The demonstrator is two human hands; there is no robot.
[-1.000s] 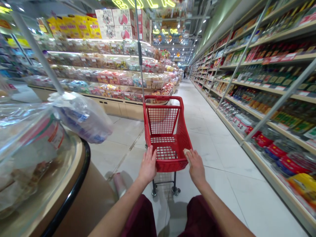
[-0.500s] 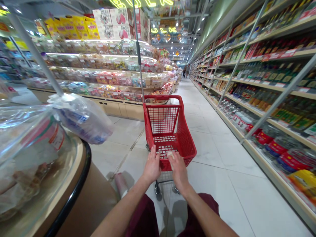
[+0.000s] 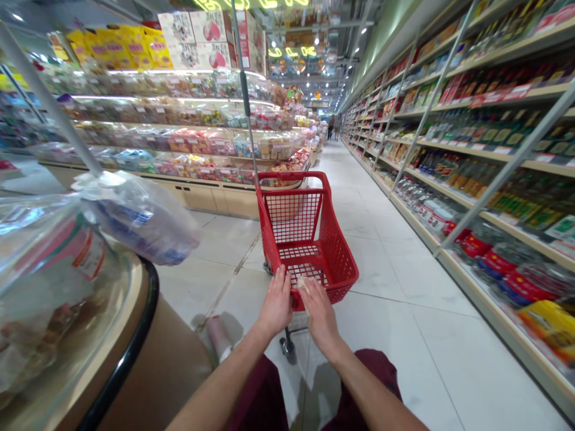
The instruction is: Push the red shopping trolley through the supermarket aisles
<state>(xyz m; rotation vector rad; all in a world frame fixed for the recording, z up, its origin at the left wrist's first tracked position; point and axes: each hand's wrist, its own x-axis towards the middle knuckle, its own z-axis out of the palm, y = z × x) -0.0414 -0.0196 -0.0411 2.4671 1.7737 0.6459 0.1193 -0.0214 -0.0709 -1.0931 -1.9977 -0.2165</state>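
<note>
A red plastic shopping cart [image 3: 339,254] stands in front of me, its basket holding nothing that I can see. My left hand [image 3: 276,302] lies at the cart's near rim, fingers stretched out and close together. Beside it, my right hand [image 3: 320,311] is closed on a small crumpled whitish wipe [image 3: 302,281] at the same rim. Part of the wipe is hidden under the fingers. Below the basket, a front caster [image 3: 286,345] touches the floor.
Bottle shelves [image 3: 489,152] line the right side. Ahead left is a tiered display of packaged sweets [image 3: 197,140]. Close on my left, a rounded counter [image 3: 179,335] has a plastic bag [image 3: 148,218] hanging over its edge. A pinkish cylinder [image 3: 218,335] is by its base. A thin pole [image 3: 245,96] rises behind the cart.
My right hand has slid a little left along the rim with the wipe, closer to my left hand. The left hand stays at the rim. The view has shifted slightly.
</note>
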